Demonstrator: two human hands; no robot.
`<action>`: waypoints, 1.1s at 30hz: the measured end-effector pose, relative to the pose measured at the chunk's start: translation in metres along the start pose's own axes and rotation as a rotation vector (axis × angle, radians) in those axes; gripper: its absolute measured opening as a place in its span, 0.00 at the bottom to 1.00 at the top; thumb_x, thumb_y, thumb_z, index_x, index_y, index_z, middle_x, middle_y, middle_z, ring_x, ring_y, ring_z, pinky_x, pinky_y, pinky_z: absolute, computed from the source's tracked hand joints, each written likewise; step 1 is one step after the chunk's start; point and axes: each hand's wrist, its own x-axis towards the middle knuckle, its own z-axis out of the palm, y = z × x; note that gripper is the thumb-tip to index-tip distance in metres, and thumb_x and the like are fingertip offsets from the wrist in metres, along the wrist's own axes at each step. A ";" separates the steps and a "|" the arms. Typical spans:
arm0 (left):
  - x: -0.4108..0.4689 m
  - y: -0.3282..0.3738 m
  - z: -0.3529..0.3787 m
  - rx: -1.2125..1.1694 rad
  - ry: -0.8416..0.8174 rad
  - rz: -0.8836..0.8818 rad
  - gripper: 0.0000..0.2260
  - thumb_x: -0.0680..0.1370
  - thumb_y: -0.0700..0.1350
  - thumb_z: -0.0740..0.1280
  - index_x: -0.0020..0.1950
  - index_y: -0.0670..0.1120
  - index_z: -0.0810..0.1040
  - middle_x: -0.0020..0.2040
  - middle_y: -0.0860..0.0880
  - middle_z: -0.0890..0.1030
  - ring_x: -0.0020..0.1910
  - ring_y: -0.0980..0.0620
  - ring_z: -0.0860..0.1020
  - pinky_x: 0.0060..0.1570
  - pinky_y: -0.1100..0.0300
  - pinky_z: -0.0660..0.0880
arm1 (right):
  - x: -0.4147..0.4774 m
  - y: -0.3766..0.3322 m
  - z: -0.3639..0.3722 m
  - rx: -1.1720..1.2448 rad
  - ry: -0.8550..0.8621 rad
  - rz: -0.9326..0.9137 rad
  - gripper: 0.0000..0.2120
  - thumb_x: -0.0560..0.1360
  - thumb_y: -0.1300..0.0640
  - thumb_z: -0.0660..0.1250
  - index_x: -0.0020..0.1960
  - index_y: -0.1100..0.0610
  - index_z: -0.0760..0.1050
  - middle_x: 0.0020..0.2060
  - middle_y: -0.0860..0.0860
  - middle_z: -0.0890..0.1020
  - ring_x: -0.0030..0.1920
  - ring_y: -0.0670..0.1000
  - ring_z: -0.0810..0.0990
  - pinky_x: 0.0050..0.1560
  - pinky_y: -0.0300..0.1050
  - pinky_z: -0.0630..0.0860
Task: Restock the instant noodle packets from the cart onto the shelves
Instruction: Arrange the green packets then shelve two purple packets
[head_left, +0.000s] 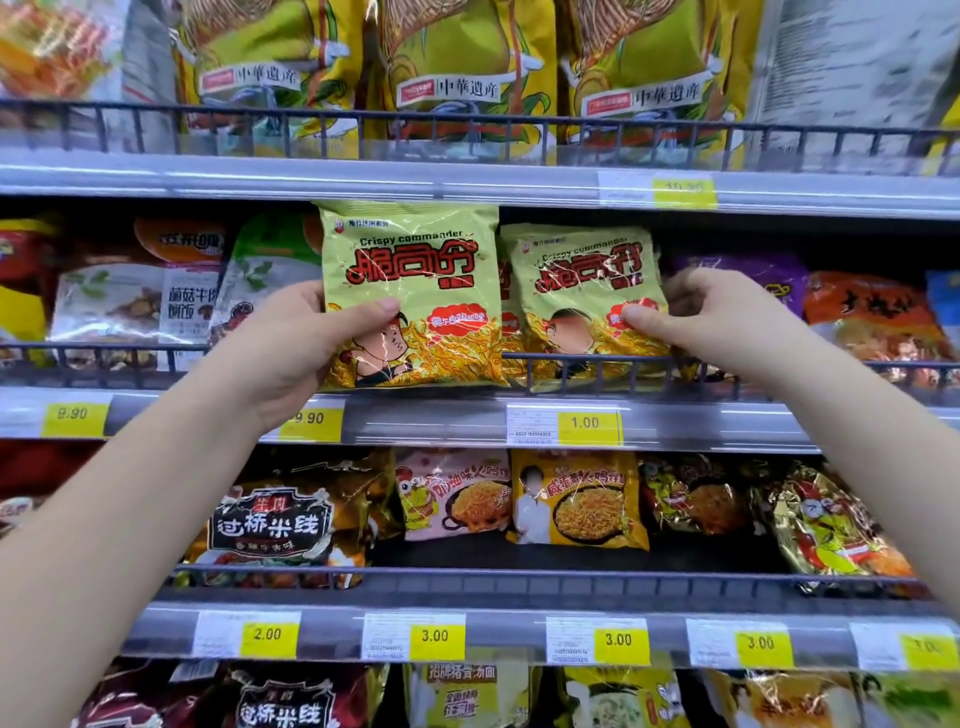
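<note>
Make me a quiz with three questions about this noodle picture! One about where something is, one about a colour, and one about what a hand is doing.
1. Where is the right packet, the one the right hand pinches?
A. On the floor
B. Behind the rail above the 1.00 tag
C. On the top shelf

2. What colour is the left packet?
A. Green
B. Blue
C. Pink

3. What is the left hand doing?
A. Hanging empty
B. Pressing a price tag
C. Gripping the left packet

Answers:
1 B, because the rail crosses in front of the packet's bottom edge.
2 A, because its wrapper is light green with red letters.
3 C, because the thumb lies across the packet's front.
</note>
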 end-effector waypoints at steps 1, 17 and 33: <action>0.000 0.000 0.000 0.000 -0.001 0.003 0.12 0.70 0.43 0.74 0.53 0.43 0.81 0.43 0.47 0.87 0.38 0.52 0.84 0.39 0.60 0.82 | -0.001 -0.001 -0.002 -0.055 -0.017 0.008 0.25 0.71 0.33 0.72 0.57 0.51 0.76 0.48 0.48 0.82 0.52 0.52 0.81 0.52 0.47 0.75; 0.007 0.007 -0.034 0.014 0.122 -0.017 0.12 0.72 0.42 0.74 0.54 0.41 0.81 0.46 0.46 0.88 0.41 0.51 0.86 0.44 0.59 0.84 | -0.025 0.004 -0.007 -0.104 -0.029 0.026 0.28 0.68 0.28 0.68 0.58 0.46 0.74 0.52 0.47 0.82 0.46 0.51 0.83 0.55 0.55 0.81; 0.037 0.011 -0.023 0.021 0.086 -0.063 0.09 0.77 0.37 0.72 0.56 0.37 0.80 0.48 0.42 0.86 0.39 0.51 0.86 0.41 0.58 0.84 | -0.032 0.001 -0.001 0.055 0.034 0.024 0.23 0.70 0.30 0.68 0.57 0.45 0.74 0.49 0.42 0.81 0.55 0.51 0.81 0.60 0.60 0.79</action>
